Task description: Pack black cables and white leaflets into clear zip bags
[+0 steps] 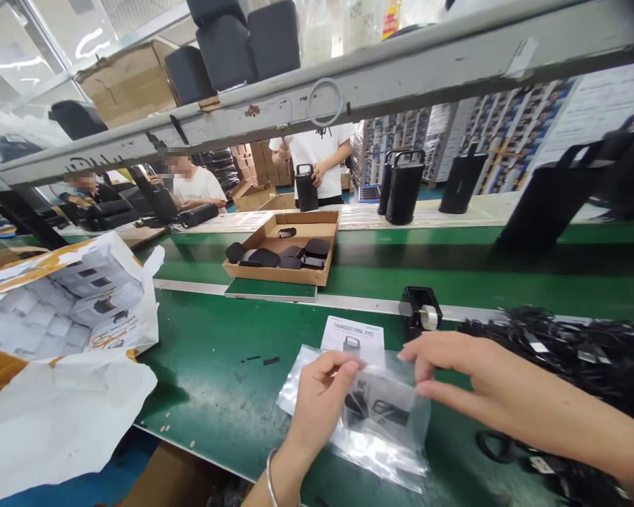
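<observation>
A clear plastic bag (401, 451) lies on the green bench, with dark shapes showing through its film; I cannot tell whether they are printed or loose items. My left hand (322, 394) pinches the upper edge of the bag between thumb and forefinger. At the bag's upper right corner, my right hand (449, 366) has its fingers curled against the film, gripping it. A white printed leaflet (353, 331) headed "THUNDER TRAIL PRO" sits just beyond the hands, its lower part behind them and the bag. A black tape dispenser (415, 310) stands beyond my right hand.
Black cables (575, 352) are heaped at right. An open white sack (110, 282) at left holds printed white pieces. A cardboard tray (280, 271) of black parts stands ahead. Black speakers (404, 186) line the far side, where co-workers (195, 183) are. A grey beam (391, 84) crosses above.
</observation>
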The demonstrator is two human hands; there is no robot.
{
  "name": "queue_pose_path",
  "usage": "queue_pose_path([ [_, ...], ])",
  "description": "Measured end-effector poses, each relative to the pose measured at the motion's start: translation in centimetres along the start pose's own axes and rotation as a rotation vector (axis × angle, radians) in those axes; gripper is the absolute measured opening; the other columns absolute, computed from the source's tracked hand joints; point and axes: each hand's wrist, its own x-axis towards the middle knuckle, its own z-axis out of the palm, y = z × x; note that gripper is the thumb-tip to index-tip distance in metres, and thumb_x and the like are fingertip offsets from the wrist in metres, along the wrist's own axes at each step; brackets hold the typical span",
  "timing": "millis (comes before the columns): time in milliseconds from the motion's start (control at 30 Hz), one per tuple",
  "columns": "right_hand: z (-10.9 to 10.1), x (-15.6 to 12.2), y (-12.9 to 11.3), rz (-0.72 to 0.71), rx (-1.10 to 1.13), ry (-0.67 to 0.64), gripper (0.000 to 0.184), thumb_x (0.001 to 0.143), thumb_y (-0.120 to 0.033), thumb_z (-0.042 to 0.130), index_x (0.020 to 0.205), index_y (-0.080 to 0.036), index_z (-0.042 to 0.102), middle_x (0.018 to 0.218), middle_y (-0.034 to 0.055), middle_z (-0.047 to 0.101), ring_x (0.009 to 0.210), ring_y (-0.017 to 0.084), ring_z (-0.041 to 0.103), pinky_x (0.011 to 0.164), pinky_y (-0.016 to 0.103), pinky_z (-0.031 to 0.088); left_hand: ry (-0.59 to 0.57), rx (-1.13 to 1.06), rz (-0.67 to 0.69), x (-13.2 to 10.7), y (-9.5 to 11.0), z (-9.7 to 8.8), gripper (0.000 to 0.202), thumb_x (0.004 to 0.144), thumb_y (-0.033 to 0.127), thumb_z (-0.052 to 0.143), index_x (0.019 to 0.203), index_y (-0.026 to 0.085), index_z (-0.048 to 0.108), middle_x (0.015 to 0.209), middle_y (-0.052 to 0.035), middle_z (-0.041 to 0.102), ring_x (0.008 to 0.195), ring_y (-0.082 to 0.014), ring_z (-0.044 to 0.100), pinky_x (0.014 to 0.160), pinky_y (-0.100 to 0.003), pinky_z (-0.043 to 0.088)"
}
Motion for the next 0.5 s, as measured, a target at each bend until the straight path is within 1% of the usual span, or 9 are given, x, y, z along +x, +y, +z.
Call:
queue_pose_path([
  [33,0.6,-0.2,0.2,0.058,0.076,0.055,0.018,0.083,-0.041,0.056,0.094,-0.029,0.063,0.106,0.0025,0.067,0.103,0.026,0.060,0.085,0.038,0.050,0.041,-0.017,-0.002,0.1,-0.1,0.1,0.027,0.079,0.043,0.064,0.073,0.018,0.070,0.071,-0.0018,0.067,0.069,-0.0164,0.059,0.063,-0.024,0.045],
  [100,2.2,-0.4,0.5,0.181,0.259,0.167,0.048,0.077,-0.043,0.063,0.122,-0.031,0.051,0.108,0.0022,0.067,0.102,0.024,0.061,0.085,0.035,0.050,0.089,-0.054,-0.015,0.2,-0.4,0.3,0.027,0.076,0.043,0.067,0.070,0.017,0.067,0.068,-0.0002,0.065,0.067,-0.0151,0.057,0.062,-0.023,0.044],
  [133,3.1,-0.4,0.7,0.230,0.345,0.205,0.058,0.075,-0.044,0.065,0.128,-0.029,0.046,0.108,0.0026,0.067,0.101,0.023,0.061,0.085,0.034,0.050,0.091,-0.064,-0.027,0.3,-0.6,0.4,0.028,0.077,0.044,0.066,0.070,0.017,0.067,0.068,-0.0007,0.065,0.068,-0.0154,0.058,0.064,-0.024,0.045],
  [167,3.9,-0.4,0.9,0.266,0.413,0.217,0.057,0.075,-0.044,0.065,0.126,-0.027,0.048,0.106,0.0032,0.068,0.098,0.023,0.063,0.084,0.033,0.051,0.081,-0.068,-0.044,0.3,-0.8,0.5,0.031,0.079,0.046,0.063,0.073,0.017,0.068,0.070,-0.0020,0.067,0.070,-0.0165,0.060,0.066,-0.025,0.046],
  [200,4.5,-0.2,1.0,0.289,0.459,0.214,0.047,0.076,-0.046,0.063,0.117,-0.024,0.055,0.099,0.0036,0.070,0.091,0.023,0.064,0.080,0.032,0.051,0.067,-0.067,-0.064,0.3,-1.0,0.5,0.034,0.082,0.048,0.058,0.076,0.017,0.070,0.073,-0.0039,0.069,0.073,-0.0178,0.061,0.069,-0.027,0.047],
  [267,5.4,0.2,1.1,0.310,0.508,0.203,0.032,0.081,-0.050,0.055,0.090,-0.021,0.066,0.083,0.0038,0.071,0.080,0.023,0.065,0.074,0.031,0.052,0.048,-0.068,-0.098,0.3,-1.3,0.5,0.041,0.086,0.052,0.051,0.085,0.016,0.071,0.082,-0.0075,0.072,0.077,-0.0200,0.063,0.072,-0.030,0.048],
  [333,5.6,0.5,1.1,0.315,0.566,0.211,0.040,0.084,-0.054,0.047,0.077,-0.020,0.069,0.080,0.0049,0.072,0.085,0.025,0.065,0.077,0.032,0.051,0.022,-0.095,-0.106,0.4,-1.4,0.4,0.038,0.081,0.051,0.058,0.092,0.016,0.071,0.088,-0.0084,0.073,0.079,-0.0206,0.064,0.072,-0.030,0.049],
  [433,5.2,0.5,1.1,0.325,0.677,0.246,0.044,0.085,-0.055,0.047,0.091,-0.021,0.074,0.096,0.0060,0.073,0.104,0.029,0.061,0.091,0.037,0.046,-0.003,-0.127,-0.107,0.7,-1.3,0.4,0.027,0.069,0.037,0.075,0.085,0.016,0.070,0.082,-0.0060,0.073,0.076,-0.0188,0.063,0.070,-0.027,0.048],
  [500,5.1,0.3,1.3,0.333,0.734,0.281,0.041,0.082,-0.054,0.053,0.097,-0.021,0.073,0.098,0.0066,0.073,0.104,0.029,0.061,0.093,0.038,0.046,0.009,-0.110,-0.121,0.8,-1.2,0.4,0.016,0.069,0.030,0.075,0.074,0.016,0.069,0.073,-0.0043,0.071,0.071,-0.0170,0.062,0.068,-0.026,0.048],
])
